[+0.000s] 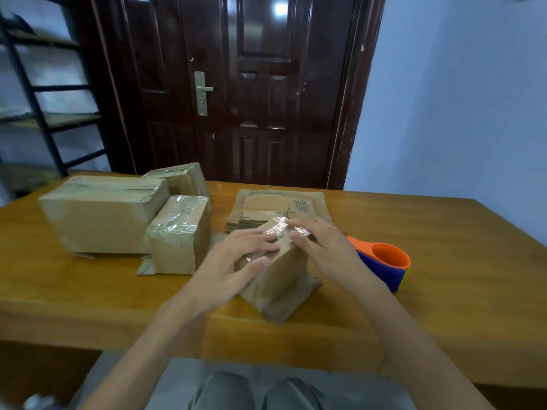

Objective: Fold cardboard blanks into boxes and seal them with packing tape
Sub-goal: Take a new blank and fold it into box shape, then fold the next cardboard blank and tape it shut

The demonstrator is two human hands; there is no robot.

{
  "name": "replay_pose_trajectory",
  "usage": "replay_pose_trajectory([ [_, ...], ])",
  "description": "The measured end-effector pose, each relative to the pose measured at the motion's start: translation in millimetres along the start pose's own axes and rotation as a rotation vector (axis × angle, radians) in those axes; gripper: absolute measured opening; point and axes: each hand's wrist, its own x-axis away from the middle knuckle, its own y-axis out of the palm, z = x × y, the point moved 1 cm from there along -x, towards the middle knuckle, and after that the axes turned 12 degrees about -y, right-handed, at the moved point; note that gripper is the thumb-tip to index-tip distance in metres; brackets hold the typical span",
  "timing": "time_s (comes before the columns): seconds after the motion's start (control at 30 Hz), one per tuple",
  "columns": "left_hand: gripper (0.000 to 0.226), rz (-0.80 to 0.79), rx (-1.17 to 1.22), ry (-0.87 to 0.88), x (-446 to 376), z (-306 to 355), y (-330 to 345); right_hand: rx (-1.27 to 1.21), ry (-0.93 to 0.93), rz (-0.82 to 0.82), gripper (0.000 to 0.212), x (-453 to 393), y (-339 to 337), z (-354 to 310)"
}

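Both hands rest on one small brown cardboard box [278,267] standing near the front edge of the long honey-coloured wooden table [444,261]. Left hand [236,261] lies with straight fingers flat along the box's left side and top, the thumb stretched forward along its near face. Right hand [322,247] lies with straight fingers pressed on the shiny clear tape [276,229] across the box's top; neither hand curls round anything. At the box's base, loose flaps spread out on the tabletop.

Beyond the table stands a dark brown panelled door [260,93] with a metal lever handle [202,93]; a black metal shelf rack [44,99] is at the far left.

On the table's left side sits a large taped cardboard box [100,214], with a medium tape-wrapped box [177,241] just beside it on its right and another taped box [183,179] behind them. A flat stack of cardboard blanks [281,205] lies just behind the hands. Right of the right hand lies an orange and blue plastic tape dispenser [384,261], with a yellow edge.
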Motion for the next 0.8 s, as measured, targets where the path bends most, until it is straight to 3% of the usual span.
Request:
replay_pose_trajectory([
  [0.17,0.051,-0.101,-0.413,0.083,-23,18,-10,0.544,-0.143,-0.034,0.046,-27,-27,8],
  [0.3,0.062,-0.073,-0.58,0.123,-25,29,10,0.648,-0.023,-0.025,0.059,6,-72,28],
  [0.4,0.062,0.031,-0.584,0.097,-22,26,29,0.74,0.1,-0.182,0.072,43,-81,51],
  [0.5,0.058,0.107,-0.526,0.079,-19,22,41,0.731,0.174,-0.259,0.067,64,-65,66],
  [0.67,0.06,0.064,-0.241,0.0,-10,23,37,0.664,0.183,-0.161,0.064,70,-48,75],
  [0.8,0.047,0.101,-0.173,0.013,-13,29,26,0.657,0.075,-0.034,0.06,90,-74,58],
])
